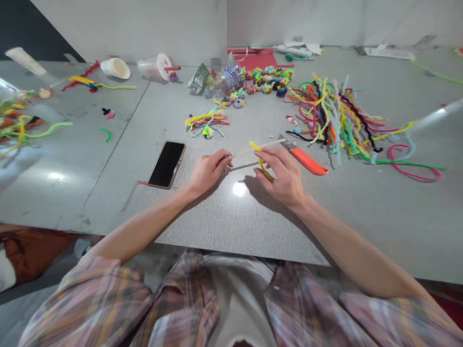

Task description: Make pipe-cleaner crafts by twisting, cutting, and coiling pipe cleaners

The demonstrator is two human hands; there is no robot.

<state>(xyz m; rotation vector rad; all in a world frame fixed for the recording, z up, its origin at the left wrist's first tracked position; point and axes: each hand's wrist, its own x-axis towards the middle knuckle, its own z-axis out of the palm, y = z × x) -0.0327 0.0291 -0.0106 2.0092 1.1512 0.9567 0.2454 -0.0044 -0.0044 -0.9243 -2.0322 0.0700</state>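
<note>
My left hand [211,170] is closed in a pinch on the left end of a thin pale strip [246,152], held just above the grey table. The strip runs right, behind the fingers of my right hand [282,174], and out past them. A short yellow fuzzy stem [265,169] is gripped between the thumb and fingers of my right hand, its upper tip poking out above. Just beyond my right hand lies a cutter with an orange handle [310,161]. A black phone [167,164] rests left of my left hand.
A large pile of coloured fuzzy stems [336,115] lies at the right, a small bundle [208,120] at centre. Behind are a plastic bottle [229,77], small colourful knotted pieces [269,79] and two cups [115,69]. More stems lie at the far left.
</note>
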